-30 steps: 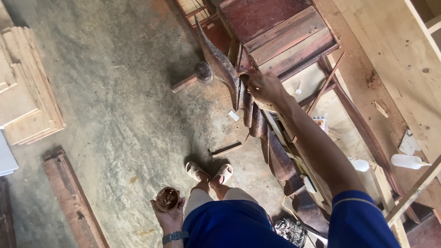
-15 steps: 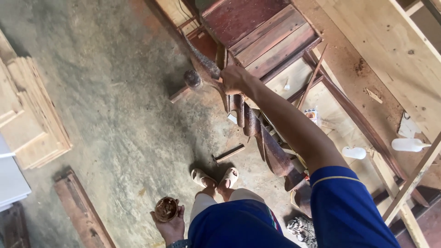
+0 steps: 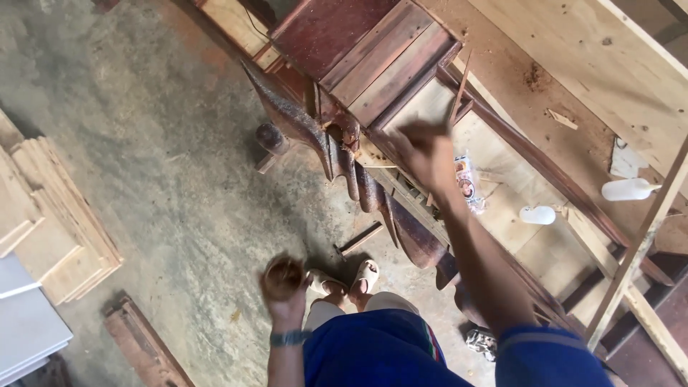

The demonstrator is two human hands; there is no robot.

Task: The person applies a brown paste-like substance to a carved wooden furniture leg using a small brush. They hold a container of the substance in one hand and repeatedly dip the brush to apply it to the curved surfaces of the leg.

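My left hand [image 3: 283, 290] is held low over the concrete floor and is shut on a small round brown container [image 3: 282, 272]; a band is on that wrist. My right hand [image 3: 424, 154] is stretched forward over a dark red-brown carved wooden piece [image 3: 358, 179] with a scalloped edge. Motion blur hides the fingers, so I cannot tell whether this hand holds anything. A thin wooden strip [image 3: 459, 89] rises just beyond the hand. A reddish panelled furniture part [image 3: 373, 50] lies behind the carved piece.
Two white plastic bottles [image 3: 537, 213] [image 3: 627, 188] and a small packet [image 3: 467, 183] lie on pale boards to the right. Stacked pale wood panels [image 3: 50, 215] sit at the left, a dark plank [image 3: 143, 344] on the floor. My feet in pale sandals [image 3: 344, 279] stand below.
My right hand has come off the carved piece's top edge and swung right, now blurred. My left hand with the brown container has risen slightly. The view has shifted.
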